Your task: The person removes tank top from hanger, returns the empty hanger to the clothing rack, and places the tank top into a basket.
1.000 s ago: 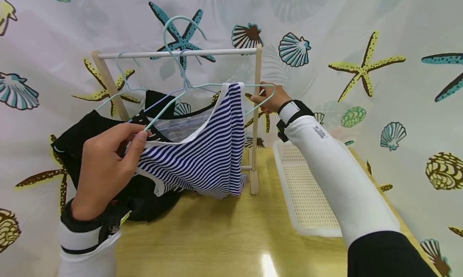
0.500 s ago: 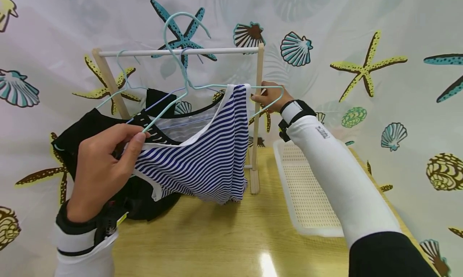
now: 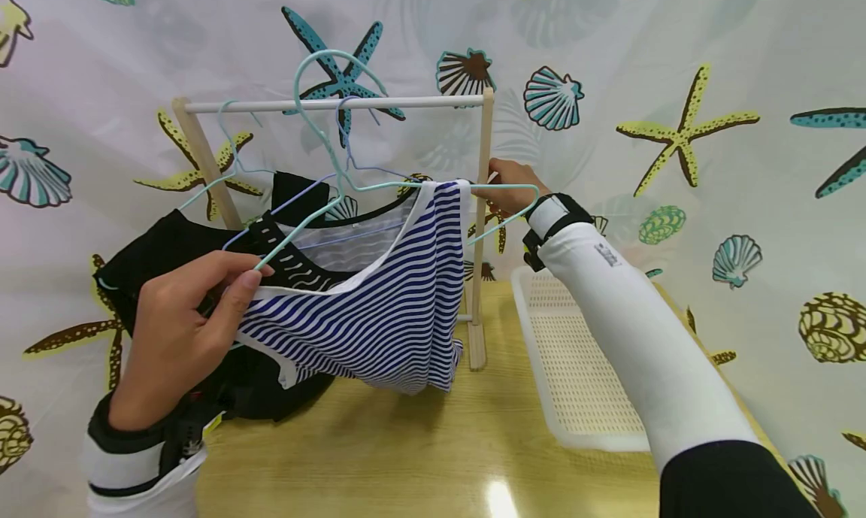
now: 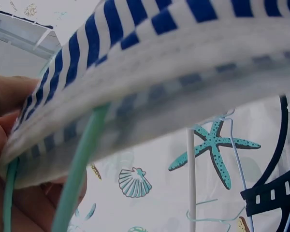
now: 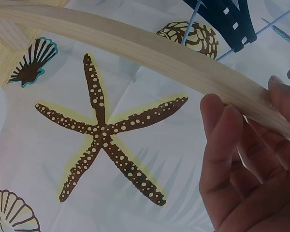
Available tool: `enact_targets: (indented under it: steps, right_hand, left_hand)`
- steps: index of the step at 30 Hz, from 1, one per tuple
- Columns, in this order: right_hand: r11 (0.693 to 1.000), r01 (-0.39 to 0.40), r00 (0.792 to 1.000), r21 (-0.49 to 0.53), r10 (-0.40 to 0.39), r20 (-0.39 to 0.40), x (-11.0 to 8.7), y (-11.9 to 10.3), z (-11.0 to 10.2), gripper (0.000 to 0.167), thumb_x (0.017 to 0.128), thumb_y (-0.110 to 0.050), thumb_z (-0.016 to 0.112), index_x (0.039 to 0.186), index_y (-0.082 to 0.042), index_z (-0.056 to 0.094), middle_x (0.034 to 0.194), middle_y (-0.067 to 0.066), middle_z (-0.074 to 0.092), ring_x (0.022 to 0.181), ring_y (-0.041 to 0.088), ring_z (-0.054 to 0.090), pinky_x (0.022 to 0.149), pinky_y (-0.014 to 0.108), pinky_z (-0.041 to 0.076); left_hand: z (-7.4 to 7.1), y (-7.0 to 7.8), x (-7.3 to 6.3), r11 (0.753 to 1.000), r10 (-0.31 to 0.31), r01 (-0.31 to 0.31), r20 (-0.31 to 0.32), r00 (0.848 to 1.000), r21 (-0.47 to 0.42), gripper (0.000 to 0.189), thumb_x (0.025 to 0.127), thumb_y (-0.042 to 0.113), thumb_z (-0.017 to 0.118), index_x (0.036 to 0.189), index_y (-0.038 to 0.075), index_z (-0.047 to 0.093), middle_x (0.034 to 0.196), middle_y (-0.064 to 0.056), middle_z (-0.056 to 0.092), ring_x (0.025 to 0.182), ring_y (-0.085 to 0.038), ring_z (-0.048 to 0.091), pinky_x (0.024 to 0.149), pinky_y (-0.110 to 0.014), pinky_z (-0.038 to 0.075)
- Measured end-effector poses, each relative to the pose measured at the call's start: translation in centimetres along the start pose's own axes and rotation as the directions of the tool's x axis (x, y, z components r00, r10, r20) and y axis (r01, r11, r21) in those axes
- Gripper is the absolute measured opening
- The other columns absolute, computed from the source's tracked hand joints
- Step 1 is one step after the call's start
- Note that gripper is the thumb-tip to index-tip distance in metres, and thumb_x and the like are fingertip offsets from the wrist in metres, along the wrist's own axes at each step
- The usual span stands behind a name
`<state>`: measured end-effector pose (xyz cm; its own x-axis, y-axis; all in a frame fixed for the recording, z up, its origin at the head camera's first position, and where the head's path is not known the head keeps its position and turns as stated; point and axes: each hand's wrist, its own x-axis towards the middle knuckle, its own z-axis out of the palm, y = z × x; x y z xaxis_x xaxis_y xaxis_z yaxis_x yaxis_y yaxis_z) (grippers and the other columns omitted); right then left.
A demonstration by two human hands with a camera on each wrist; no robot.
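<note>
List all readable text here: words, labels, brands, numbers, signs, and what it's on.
None readable.
White right sleeve: small grey mark, too small to read.
Striped tank top: no lettering visible.
Backdrop: starfish and shell pictures, no lettering visible.

I see a rack (image 3: 485, 134) of matt wood; in front of it, striped cloth (image 3: 379, 326) on a smooth, plastic-looking hanger (image 3: 285, 241); under it, a glossy wood-grained bench (image 3: 379, 458); right of it, a plastic basket (image 3: 575, 375).
</note>
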<state>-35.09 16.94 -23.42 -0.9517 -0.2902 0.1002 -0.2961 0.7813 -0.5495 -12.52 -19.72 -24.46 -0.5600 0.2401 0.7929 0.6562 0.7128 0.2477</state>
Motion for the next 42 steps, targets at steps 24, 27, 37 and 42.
enact_targets:
  steps: [24, 27, 37, 42]
  right_hand:
    - [1.0, 0.012, 1.0, -0.01, -0.012, -0.006, 0.6, 0.9, 0.4, 0.038, 0.098, -0.032, 0.056, 0.121, -0.002, 0.052, 0.116, 0.02, 0.066, 0.093, 0.033, 0.067, 0.068, 0.033, 0.055]
    - [1.0, 0.01, 1.0, 0.004, -0.01, 0.0, 0.6, 0.9, 0.3, 0.038, 0.098, -0.031, 0.056, 0.121, -0.002, 0.051, 0.117, 0.02, 0.065, 0.092, 0.033, 0.067, 0.068, 0.034, 0.056]
    - [1.0, 0.012, 1.0, 0.022, -0.013, 0.005, 0.8, 1.0, 0.5, 0.037, 0.098, -0.03, 0.057, 0.12, -0.001, 0.051, 0.115, 0.02, 0.066, 0.093, 0.035, 0.067, 0.067, 0.034, 0.056]
    - [1.0, 0.013, 1.0, 0.022, -0.014, 0.007, 1.0, 1.1, 0.5, 0.038, 0.098, -0.032, 0.057, 0.121, -0.003, 0.051, 0.115, 0.019, 0.066, 0.09, 0.033, 0.069, 0.063, 0.032, 0.056]
  left_hand:
    - [1.5, -1.0, -0.9, 0.999, 0.039, -0.039, -0.078, 0.996, -0.005, 0.013, 0.086, -0.004, 0.067, 0.098, 0.0, 0.07, 0.085, -0.009, 0.067, 0.072, -0.005, 0.046, 0.068, -0.014, 0.037]
    - [1.6, -1.0, -1.0, 0.999, 0.039, -0.04, -0.081, 0.996, -0.008, 0.012, 0.086, -0.003, 0.067, 0.098, 0.0, 0.07, 0.084, -0.008, 0.066, 0.071, -0.004, 0.045, 0.067, -0.015, 0.036]
    - [1.8, -1.2, -1.4, 0.999, 0.031, -0.033, -0.072, 0.997, -0.036, 0.016, 0.084, -0.009, 0.067, 0.097, -0.001, 0.07, 0.091, -0.009, 0.069, 0.074, -0.005, 0.049, 0.071, -0.013, 0.038]
    - [1.9, -1.3, -1.6, 0.999, 0.023, -0.025, -0.05, 0.999, -0.038, 0.014, 0.084, -0.008, 0.067, 0.097, -0.001, 0.07, 0.088, -0.01, 0.066, 0.074, -0.009, 0.048, 0.072, -0.013, 0.038]
